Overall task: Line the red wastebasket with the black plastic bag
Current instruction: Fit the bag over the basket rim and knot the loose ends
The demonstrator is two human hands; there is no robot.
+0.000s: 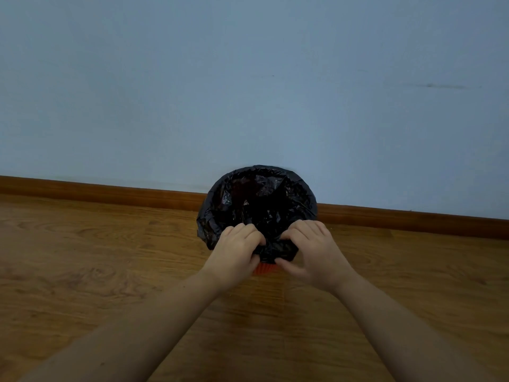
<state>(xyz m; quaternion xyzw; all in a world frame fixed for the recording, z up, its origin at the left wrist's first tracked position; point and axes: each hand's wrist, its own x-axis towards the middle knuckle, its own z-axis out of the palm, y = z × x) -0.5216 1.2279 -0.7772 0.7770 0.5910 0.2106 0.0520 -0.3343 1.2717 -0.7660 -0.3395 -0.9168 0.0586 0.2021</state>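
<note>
Upright red wastebasket (pixel 265 268), black plastic bag (pixel 259 199) over rim, both hands pinching near edge

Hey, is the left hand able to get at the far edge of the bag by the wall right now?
Probably yes. The left hand grips the black bag at the near rim, and nothing lies over the open top between it and the far edge.

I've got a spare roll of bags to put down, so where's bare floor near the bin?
Bare wooden floor lies left of the red wastebasket, up to the baseboard, and equally to its right. It is crowded at the near rim, where the left hand and right hand grip the black plastic bag.
</note>
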